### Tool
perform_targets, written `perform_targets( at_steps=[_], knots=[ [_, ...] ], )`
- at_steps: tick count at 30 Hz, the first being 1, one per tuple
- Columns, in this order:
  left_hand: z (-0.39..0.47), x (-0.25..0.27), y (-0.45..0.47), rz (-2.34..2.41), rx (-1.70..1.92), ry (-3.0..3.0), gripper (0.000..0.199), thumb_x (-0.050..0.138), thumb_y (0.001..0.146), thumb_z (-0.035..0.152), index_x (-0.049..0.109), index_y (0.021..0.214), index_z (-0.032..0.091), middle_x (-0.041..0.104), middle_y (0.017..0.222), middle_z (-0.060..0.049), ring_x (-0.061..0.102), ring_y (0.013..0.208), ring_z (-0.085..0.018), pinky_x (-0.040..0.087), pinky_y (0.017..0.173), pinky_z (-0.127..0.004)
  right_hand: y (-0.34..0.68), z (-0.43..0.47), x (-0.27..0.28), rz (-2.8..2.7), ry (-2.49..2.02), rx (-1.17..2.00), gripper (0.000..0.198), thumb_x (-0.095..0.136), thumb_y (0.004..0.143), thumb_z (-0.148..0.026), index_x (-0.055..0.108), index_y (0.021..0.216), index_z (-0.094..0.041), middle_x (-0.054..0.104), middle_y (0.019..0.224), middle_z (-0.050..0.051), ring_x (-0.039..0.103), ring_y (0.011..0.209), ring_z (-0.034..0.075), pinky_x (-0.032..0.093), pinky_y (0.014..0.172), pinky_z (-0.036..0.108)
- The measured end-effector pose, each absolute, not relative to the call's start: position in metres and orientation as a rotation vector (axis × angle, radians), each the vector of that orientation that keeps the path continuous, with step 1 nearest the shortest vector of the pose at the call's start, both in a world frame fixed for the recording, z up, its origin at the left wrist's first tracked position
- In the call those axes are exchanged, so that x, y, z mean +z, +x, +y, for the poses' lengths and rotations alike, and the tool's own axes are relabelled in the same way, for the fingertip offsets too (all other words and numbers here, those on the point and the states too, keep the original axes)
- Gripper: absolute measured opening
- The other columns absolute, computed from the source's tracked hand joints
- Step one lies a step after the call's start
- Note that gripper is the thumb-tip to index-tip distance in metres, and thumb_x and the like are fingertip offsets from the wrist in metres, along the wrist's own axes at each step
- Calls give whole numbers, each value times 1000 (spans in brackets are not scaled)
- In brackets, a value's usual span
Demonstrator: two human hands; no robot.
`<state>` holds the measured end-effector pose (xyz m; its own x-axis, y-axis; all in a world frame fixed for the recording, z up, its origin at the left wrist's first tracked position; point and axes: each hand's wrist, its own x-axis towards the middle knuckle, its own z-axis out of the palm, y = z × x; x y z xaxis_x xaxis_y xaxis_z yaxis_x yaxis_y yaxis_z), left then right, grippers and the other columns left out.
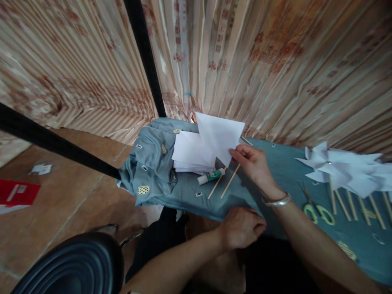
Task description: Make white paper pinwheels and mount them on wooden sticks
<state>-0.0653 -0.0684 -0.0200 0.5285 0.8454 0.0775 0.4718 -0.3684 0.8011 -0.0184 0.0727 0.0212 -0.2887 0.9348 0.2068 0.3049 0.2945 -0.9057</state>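
A square sheet of white paper (222, 134) is pinched at its lower right corner by my right hand (252, 163), which wears a silver bangle. The sheet is raised and tilted, partly over a stack of white paper (192, 149). Below the stack lies a green and white glue stick (211, 176), across the upper part of a thin wooden stick (216, 188). Another wooden stick (230, 181) lies just to its right. My left hand (241, 227) is closed in a fist at the near edge of the table, and nothing shows in it.
White paper pinwheels (346, 167) on wooden sticks lie in a row at the right. Scissors with green handles (318, 212) lie beside them on the grey-green cloth (284, 163). A dark round stool (73, 265) stands lower left, and black poles (143, 53) rise before the striped curtain (260, 61).
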Motion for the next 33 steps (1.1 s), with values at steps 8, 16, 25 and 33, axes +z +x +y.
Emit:
perform_targets(
  at_steps=[8,16,25,33],
  knots=[
    [-60,-14,-103,1244,1142,1812,16,58,91,22,71,97,16,70,90,-7,66,86,-18,53,82,-30,101,-1,31,-1735,-1341,333,18,65,86,-37,71,92,-22,74,88,4,68,80,20,53,76,34],
    [-55,-21,-113,1499,1101,2340,72,68,84,35,35,147,19,47,143,-17,40,135,-31,35,110,-51,153,-46,-15,-2094,-1128,484,19,55,94,-23,70,104,-25,73,111,6,67,106,20,55,92,39],
    [-54,-29,-83,1267,663,2393,29,53,95,28,64,119,19,71,115,-9,59,111,-23,39,99,-45,188,-60,-21,-1943,-1292,763,15,58,91,-29,71,97,-25,74,100,5,67,99,21,54,91,39],
    [-39,-36,-79,1404,806,2244,35,49,96,29,59,127,16,71,109,-11,63,102,-23,48,94,-43,182,-36,-27,-1668,-1541,780,24,59,87,-41,72,93,-22,75,90,4,68,80,20,54,76,32]
  ],
)
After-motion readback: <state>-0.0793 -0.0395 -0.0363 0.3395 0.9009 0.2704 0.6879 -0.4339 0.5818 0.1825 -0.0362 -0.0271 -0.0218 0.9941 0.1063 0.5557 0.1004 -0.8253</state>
